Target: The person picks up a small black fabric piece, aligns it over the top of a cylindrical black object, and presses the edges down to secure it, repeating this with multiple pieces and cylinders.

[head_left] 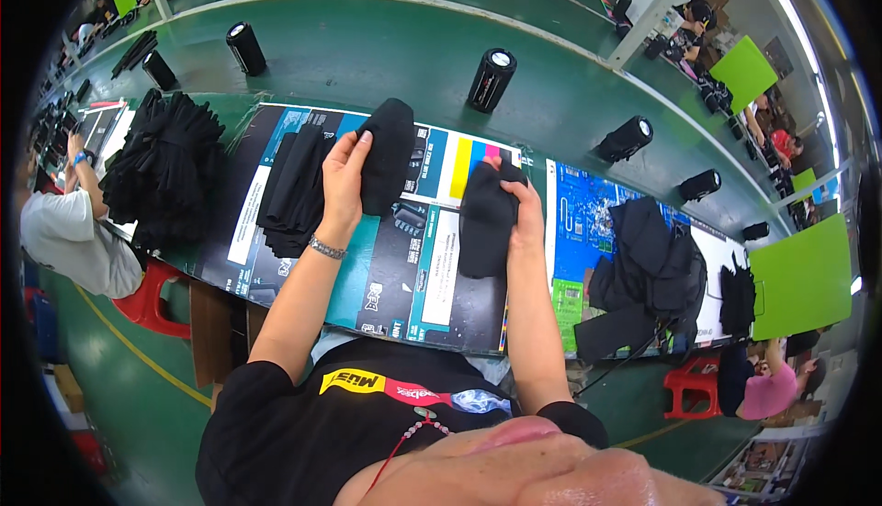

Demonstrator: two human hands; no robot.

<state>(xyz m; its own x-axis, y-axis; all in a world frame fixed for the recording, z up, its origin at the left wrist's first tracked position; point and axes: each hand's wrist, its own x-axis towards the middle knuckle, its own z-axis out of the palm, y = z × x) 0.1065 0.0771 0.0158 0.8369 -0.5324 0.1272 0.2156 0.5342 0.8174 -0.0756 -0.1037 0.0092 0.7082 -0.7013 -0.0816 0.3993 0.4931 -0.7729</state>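
My left hand (344, 180) grips a black cloth piece (390, 157) by its left edge, thumb on top, holding it raised and tilted over the table. In my right hand (524, 217) is a second black cloth piece (485, 221), pinched near its upper right corner and hanging toward me. The two pieces are apart from each other. Just left of my left hand lies a neat stack of flat black cloth pieces (292, 189). Right of my right hand a loose, jumbled pile of black cloth (648, 263) rests on the table.
Printed sheets (404, 267) cover the worktable. A big tied bundle of black cloth (165, 152) stands at the left. Beyond the table, black cylindrical speakers (492, 82) stand or lie along a green conveyor (386, 56). A co-worker (83, 230) sits at the left; a lime-green panel (801, 276) rises at the right.
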